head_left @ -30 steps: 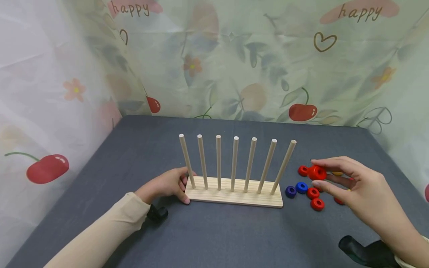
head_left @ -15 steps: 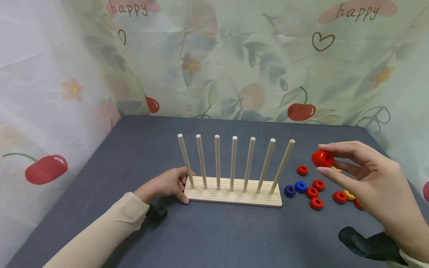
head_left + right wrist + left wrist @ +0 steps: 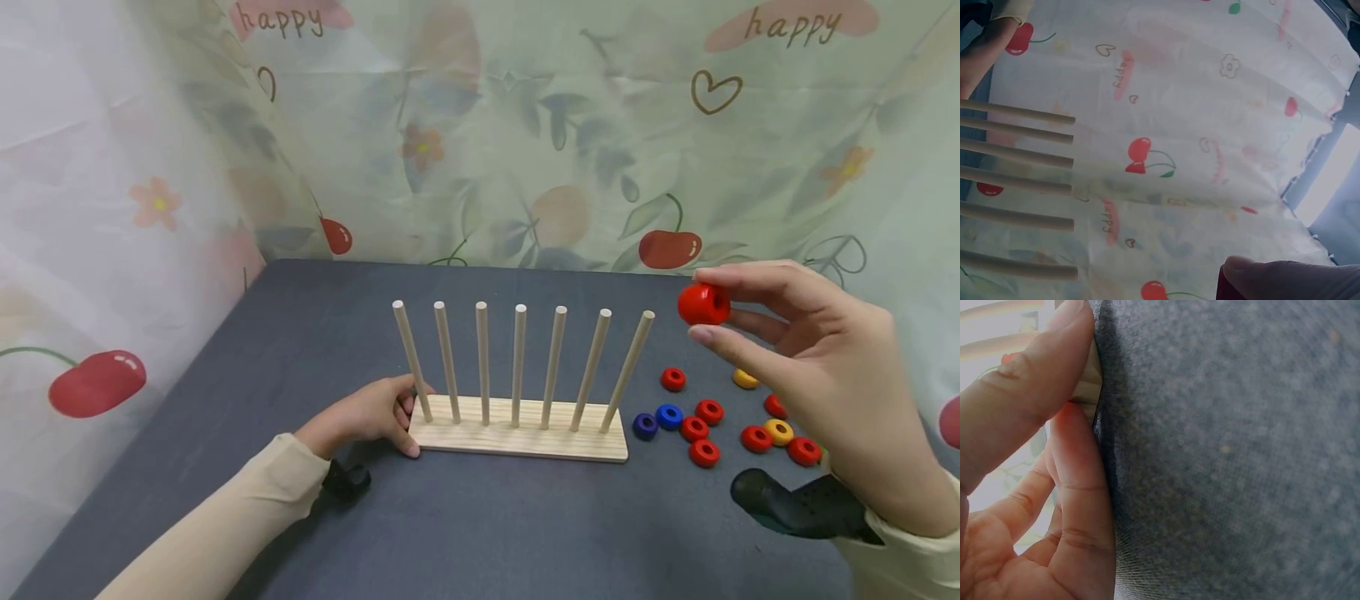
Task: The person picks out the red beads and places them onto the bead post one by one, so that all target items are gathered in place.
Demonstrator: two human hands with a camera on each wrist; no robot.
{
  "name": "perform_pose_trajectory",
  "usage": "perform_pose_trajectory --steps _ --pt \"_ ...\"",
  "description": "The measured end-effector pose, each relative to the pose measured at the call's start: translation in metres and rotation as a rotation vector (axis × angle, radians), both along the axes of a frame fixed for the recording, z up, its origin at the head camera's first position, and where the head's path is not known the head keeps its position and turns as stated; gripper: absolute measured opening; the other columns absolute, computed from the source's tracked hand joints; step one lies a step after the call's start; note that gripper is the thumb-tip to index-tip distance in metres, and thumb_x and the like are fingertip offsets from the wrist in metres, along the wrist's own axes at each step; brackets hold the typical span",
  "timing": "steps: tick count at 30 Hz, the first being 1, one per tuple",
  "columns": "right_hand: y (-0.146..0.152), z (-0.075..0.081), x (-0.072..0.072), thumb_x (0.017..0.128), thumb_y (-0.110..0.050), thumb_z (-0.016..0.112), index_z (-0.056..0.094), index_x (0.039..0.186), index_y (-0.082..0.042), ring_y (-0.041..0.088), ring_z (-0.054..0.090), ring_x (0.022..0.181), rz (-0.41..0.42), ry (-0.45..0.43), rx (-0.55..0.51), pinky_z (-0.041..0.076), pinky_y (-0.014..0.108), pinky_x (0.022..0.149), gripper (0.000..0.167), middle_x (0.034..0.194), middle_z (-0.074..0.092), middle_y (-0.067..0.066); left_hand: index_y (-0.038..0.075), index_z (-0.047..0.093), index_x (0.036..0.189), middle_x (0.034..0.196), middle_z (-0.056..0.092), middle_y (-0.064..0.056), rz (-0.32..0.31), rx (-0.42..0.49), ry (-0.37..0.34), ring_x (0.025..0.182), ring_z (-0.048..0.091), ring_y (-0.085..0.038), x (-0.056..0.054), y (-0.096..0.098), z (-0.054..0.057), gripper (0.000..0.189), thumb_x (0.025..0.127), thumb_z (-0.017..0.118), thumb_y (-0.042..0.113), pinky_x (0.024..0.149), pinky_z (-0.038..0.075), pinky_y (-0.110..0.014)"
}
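Observation:
A wooden peg stand [image 3: 517,442] with several upright bare pegs sits mid-table. My left hand [image 3: 375,414] grips the left end of its base; in the left wrist view the thumb [image 3: 1029,387] and a finger pinch the wooden edge. Off to the right my right hand [image 3: 832,350] is raised, pinching a thick red ring [image 3: 697,305] between thumb and fingertips. The ring hangs just right of the rightmost peg, about level with its top. Only a dark red edge [image 3: 1227,289] of it shows in the right wrist view, beside a fingertip.
Loose rings lie right of the stand: several red rings [image 3: 704,453], a blue ring [image 3: 669,417], a dark purple ring [image 3: 645,427] and yellow rings [image 3: 778,432]. A dark grey cloth [image 3: 517,517] covers the table. Behind it hangs a patterned curtain [image 3: 487,167].
My right hand has lifted the red ring up off the area of loose rings to around peg-top height. The left hand stays on the base, and the head view has shifted slightly.

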State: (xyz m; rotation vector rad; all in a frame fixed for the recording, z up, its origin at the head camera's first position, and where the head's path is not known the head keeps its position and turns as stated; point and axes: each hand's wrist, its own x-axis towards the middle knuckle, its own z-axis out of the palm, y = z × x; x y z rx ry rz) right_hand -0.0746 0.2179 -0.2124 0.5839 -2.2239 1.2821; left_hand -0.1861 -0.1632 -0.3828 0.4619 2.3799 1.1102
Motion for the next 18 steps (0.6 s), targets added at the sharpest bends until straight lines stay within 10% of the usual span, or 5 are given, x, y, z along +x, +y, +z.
perform_pose_trajectory --steps 9,18 --pt "-0.018 0.015 -0.013 0.075 0.021 0.069 0.061 0.118 0.012 0.019 0.066 0.103 0.224 -0.03 -0.233 0.052 0.023 0.083 0.045 0.118 0.063 0.021 0.0 0.055 0.126 0.089 0.053 -0.01 0.014 -0.003 -0.011 0.073 0.052 -0.019 0.0 0.002 0.001 0.077 0.058 0.09 -0.001 0.066 0.047 -0.03" --pt "-0.047 0.005 -0.048 0.077 0.019 0.068 0.063 0.118 0.007 0.019 0.066 0.099 0.375 -0.025 -0.226 0.052 0.026 0.086 0.043 0.11 0.066 0.012 -0.002 0.054 0.126 0.087 0.052 -0.01 0.007 0.015 -0.024 0.071 0.054 -0.018 0.0 0.0 0.0 0.077 0.058 0.09 -0.003 0.066 0.048 -0.03"
